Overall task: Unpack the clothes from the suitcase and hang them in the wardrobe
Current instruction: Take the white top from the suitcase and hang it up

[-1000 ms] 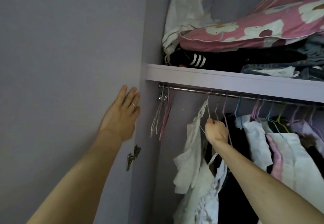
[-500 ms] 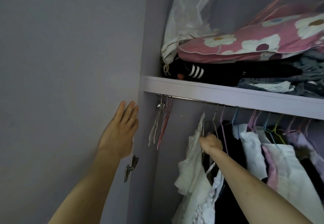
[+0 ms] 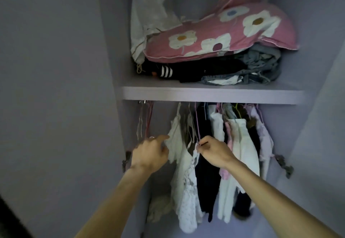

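Inside the open wardrobe, clothes hang in a row under the shelf (image 3: 205, 95); the rail is hidden behind the shelf's front edge. My right hand (image 3: 214, 153) pinches the thin pink wire hanger (image 3: 197, 125) that carries a white lace garment (image 3: 188, 191), next to a dark garment (image 3: 207, 181). My left hand (image 3: 150, 154) reaches to a white top (image 3: 176, 135) at the left end of the row; an outstretched finger touches its edge and the thumb lies just below it. No suitcase is in view.
Several bare wire hangers (image 3: 143, 122) hang at the far left. A pink flowered pillow (image 3: 224, 34) lies on folded dark clothes and denim on the shelf. The open left door (image 3: 56, 88) and right door (image 3: 321, 107) flank the opening, with metal hinges (image 3: 283, 163). Crumpled cloth (image 3: 158, 209) lies low left.
My left hand has left the door and moved right to the white top. My right hand has slid lower on the hanger. The view has turned right and now faces the wardrobe.
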{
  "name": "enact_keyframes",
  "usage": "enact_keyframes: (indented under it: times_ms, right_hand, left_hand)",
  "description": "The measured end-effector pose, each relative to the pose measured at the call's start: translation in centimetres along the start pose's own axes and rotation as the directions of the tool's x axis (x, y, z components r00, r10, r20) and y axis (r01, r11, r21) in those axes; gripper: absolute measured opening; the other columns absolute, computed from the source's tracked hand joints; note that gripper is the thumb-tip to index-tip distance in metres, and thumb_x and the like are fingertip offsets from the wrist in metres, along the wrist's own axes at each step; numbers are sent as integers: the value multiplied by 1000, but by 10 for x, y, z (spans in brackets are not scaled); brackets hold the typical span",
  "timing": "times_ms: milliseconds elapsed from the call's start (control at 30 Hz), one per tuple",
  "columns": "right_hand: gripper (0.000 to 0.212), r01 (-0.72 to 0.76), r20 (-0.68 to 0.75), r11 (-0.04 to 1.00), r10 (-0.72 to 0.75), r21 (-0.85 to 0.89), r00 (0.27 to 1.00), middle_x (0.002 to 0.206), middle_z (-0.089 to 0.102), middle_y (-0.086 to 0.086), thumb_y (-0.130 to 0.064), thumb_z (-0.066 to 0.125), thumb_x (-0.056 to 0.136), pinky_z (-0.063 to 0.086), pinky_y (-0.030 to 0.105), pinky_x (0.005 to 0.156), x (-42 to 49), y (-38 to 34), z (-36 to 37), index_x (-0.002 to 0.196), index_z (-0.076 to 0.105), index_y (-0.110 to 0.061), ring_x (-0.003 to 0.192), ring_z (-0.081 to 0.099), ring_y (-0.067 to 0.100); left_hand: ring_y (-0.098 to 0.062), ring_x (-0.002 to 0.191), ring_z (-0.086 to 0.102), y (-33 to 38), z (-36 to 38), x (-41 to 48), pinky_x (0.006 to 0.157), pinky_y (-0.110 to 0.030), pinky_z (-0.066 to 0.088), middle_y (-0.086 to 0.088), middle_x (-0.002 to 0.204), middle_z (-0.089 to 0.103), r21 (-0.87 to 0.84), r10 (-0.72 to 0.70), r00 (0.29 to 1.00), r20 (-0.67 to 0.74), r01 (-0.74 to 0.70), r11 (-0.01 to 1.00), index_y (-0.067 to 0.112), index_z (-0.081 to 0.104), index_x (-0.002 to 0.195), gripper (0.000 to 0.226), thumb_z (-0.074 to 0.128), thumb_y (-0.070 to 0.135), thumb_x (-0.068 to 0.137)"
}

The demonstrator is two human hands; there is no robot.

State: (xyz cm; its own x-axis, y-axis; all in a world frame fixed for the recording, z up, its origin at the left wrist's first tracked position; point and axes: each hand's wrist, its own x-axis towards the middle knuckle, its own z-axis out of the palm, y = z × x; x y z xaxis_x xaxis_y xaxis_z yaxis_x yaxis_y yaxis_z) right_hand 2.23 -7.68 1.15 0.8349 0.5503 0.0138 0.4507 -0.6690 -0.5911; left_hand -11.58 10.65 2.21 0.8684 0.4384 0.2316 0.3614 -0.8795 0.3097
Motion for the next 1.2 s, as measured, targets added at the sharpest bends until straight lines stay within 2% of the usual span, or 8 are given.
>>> enact_keyframes:
  times_ms: [100,233,333,433,533,667,900,1200]
  right_hand:
    - [28,32,-71,995,-26,92,997,124,64,-12,-44,54,95,45,26,96,-70,23,-11,122,59,-34,116,57,10]
    - [29,89,-262,989,-117,-117,958,121,63,-12,-35,54,96,45,25,88,-159,71,-11,124,60,-30,116,51,14]
    - [30,-18,-326,993,-22,-120,945,116,66,-11,-34,54,93,47,27,88,-228,127,-8,121,63,-27,112,52,16]
    - [36,-153,-355,986,119,-68,927,118,66,-11,-40,49,90,45,25,93,-291,182,-11,118,66,-26,112,53,17]
    - [28,-316,-399,948,276,-38,875,122,64,-9,-33,58,93,42,24,96,-360,244,-22,120,66,-26,113,54,17]
    - [29,-488,-394,873,442,-18,806,126,62,-10,-33,56,96,39,23,96,-433,314,-43,124,63,-28,115,52,18]
    - [36,-658,-310,752,636,44,707,139,50,-15,-39,47,100,39,25,104,-532,429,-85,135,52,-33,130,41,14]
    - [41,-775,-167,625,777,94,606,140,51,-4,-40,46,100,51,30,87,-563,551,-115,139,49,-27,130,43,23]
  left_hand:
    - [-29,114,59,47,7,-27,89,-40,49,4,132,59,-86,131,991,11,-130,988,43,47,140,46,48,35,95]
    - [-24,113,59,96,43,-61,87,-38,51,9,132,58,-142,303,952,52,-293,945,43,48,138,43,48,35,96]
    - [-21,115,58,144,94,-93,88,-36,52,11,131,58,-166,431,885,173,-405,899,43,49,137,42,49,35,96]
    - [-17,114,58,193,146,-130,90,-32,50,11,127,60,-242,549,788,278,-496,834,40,52,136,41,45,37,96]
    - [-17,117,57,254,196,-179,94,-33,47,9,128,61,-313,648,641,411,-568,761,40,53,135,49,32,48,92]
    - [-13,118,54,329,248,-235,95,-31,45,11,128,59,-358,726,497,476,-644,676,42,48,137,38,43,38,99]
    - [-13,115,56,445,325,-304,88,-29,48,9,130,58,-434,680,319,660,-578,692,37,51,135,37,46,34,99]
    - [-24,109,59,552,415,-314,83,-35,49,-2,129,58,-305,568,223,792,-662,685,28,47,140,40,44,31,100]
